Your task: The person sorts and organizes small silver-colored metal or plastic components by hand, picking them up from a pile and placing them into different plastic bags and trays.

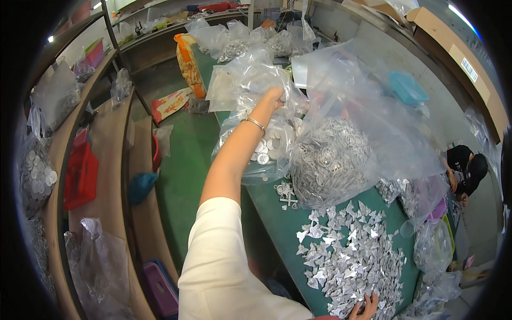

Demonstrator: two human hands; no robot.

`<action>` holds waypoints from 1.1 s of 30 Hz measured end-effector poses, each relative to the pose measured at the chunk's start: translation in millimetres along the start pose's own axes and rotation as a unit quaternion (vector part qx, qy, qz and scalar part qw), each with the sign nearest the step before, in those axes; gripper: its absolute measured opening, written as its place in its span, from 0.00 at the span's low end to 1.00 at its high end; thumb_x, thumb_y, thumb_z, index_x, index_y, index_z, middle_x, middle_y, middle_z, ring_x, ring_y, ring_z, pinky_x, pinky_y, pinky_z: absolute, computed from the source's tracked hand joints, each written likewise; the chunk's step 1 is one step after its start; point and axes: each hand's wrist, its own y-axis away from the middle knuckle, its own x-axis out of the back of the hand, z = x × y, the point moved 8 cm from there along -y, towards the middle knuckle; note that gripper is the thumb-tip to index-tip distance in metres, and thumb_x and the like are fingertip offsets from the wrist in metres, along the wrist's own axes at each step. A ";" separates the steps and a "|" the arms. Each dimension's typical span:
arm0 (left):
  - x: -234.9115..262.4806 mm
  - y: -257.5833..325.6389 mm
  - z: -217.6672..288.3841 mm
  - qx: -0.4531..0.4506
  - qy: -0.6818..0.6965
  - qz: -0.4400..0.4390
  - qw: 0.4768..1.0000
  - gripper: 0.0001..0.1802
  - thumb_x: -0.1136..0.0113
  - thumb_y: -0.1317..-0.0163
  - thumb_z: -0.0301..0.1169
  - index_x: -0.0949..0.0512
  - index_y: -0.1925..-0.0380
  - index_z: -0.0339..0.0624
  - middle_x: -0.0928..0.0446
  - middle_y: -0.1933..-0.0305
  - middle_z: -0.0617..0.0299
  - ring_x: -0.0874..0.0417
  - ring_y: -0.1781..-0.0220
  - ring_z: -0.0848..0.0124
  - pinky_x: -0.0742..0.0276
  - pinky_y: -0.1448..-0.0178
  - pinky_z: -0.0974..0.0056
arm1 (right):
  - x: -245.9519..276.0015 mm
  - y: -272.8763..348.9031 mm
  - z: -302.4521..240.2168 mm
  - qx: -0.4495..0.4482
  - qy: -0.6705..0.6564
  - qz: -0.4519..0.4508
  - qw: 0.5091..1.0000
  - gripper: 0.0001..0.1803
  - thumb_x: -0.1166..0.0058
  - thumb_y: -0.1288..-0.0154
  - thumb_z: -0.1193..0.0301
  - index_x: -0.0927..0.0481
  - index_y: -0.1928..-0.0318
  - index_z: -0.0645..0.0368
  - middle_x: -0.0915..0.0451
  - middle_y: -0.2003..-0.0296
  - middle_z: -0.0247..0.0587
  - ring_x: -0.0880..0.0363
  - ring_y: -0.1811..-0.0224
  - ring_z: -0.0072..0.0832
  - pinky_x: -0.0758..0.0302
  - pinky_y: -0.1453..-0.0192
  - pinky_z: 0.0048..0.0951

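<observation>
Reaching fwd, left hand (273,99) is gripping a clear plastic bag (266,85) above a bag of round discs (269,146) at bench (277,213) mid. Right hand (365,308), fingers spread loose, is resting on flat silver pieces (349,258) at near edge.

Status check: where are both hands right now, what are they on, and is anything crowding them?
Left hand stretched out, gripping a clear plastic bag. Right hand resting on the pile of silver butterfly pieces. Big bag of metal rings close beside the left arm.
</observation>
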 end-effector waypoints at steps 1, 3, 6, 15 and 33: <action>-7.7 -1.0 9.6 -0.007 -0.006 -0.029 1.000 0.08 0.54 0.46 0.23 0.27 0.68 0.34 0.28 0.72 0.51 0.26 0.72 0.58 0.27 0.68 0.49 | 2.1 3.7 -0.7 -0.005 -0.003 0.000 1.000 0.18 0.47 0.42 0.71 0.24 0.50 0.60 0.30 0.47 0.55 0.35 0.44 0.50 0.41 0.39 0.47; 42.5 -25.4 52.9 -0.054 -0.078 -0.035 0.995 0.08 0.53 0.46 0.27 0.27 0.71 0.34 0.29 0.73 0.52 0.27 0.73 0.58 0.30 0.71 0.51 | -34.0 0.8 28.9 -0.049 -0.025 -0.067 0.996 0.19 0.54 0.36 0.62 0.26 0.53 0.64 0.36 0.42 0.52 0.45 0.36 0.50 0.49 0.36 0.50; 24.1 12.1 45.9 -0.156 -0.120 0.039 0.980 0.03 0.52 0.49 0.24 0.28 0.75 0.38 0.34 0.80 0.62 0.34 0.81 0.67 0.35 0.78 0.61 | -14.4 1.3 15.4 -0.046 -0.034 -0.024 0.998 0.17 0.50 0.44 0.68 0.26 0.54 0.62 0.33 0.44 0.52 0.40 0.39 0.49 0.48 0.35 0.47; -36.9 343.2 27.9 -0.550 -0.201 0.052 0.809 0.18 0.55 0.45 0.14 0.33 0.53 0.31 0.32 0.51 0.56 0.31 0.51 0.68 0.35 0.44 0.63 | -5.2 -14.9 7.7 -0.055 -0.058 -0.013 0.997 0.17 0.44 0.47 0.69 0.24 0.55 0.58 0.31 0.45 0.45 0.38 0.39 0.46 0.43 0.38 0.42; -175.5 530.9 -215.6 -0.390 -0.557 -0.508 0.529 0.20 0.40 0.48 0.31 0.26 0.53 0.52 0.40 0.36 0.57 0.41 0.36 0.52 0.50 0.36 0.39 | -9.6 12.0 -16.6 0.022 -0.025 -0.082 0.996 0.31 0.40 0.52 0.54 0.29 0.46 0.49 0.39 0.38 0.36 0.46 0.34 0.42 0.49 0.35 0.52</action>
